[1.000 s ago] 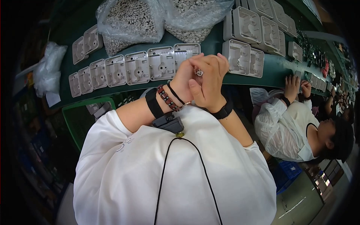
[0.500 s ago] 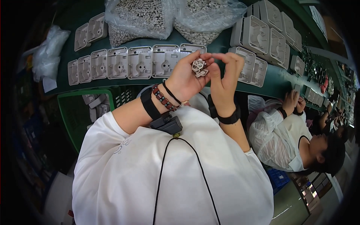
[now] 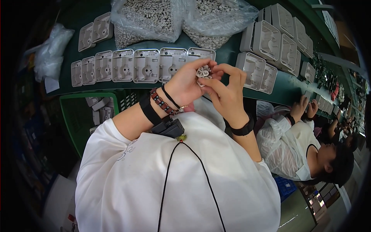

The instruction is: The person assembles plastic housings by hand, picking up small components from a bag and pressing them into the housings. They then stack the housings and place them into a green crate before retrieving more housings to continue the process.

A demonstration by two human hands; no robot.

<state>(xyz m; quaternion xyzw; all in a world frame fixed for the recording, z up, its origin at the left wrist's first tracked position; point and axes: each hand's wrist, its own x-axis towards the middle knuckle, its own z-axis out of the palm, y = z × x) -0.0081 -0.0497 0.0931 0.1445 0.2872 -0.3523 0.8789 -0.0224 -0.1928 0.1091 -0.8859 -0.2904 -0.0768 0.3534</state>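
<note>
My left hand (image 3: 189, 79) is cupped, palm up, around a small heap of light grey plastic parts (image 3: 203, 72). Over that palm, the thumb and fingers of my right hand (image 3: 228, 87) reach into the heap and touch the parts; whether a single piece is pinched is too small to make out. Both hands are in front of a row of light grey plastic housings (image 3: 146, 65), which stand open side upward on the green table (image 3: 228, 54). The housing at the row's right end (image 3: 199, 53) is partly hidden behind my left hand.
Two clear bags of small grey parts (image 3: 148, 19) lie at the back. Stacked housings (image 3: 266, 40) stand to the right. A green crate (image 3: 69, 123) with grey pieces is below the table edge at left. At right, a co-worker (image 3: 288, 143) sits at the same table.
My right hand has come down and closer to my left palm, its fingers now at the small parts. My left hand stays cupped. The view has shifted slightly.
</note>
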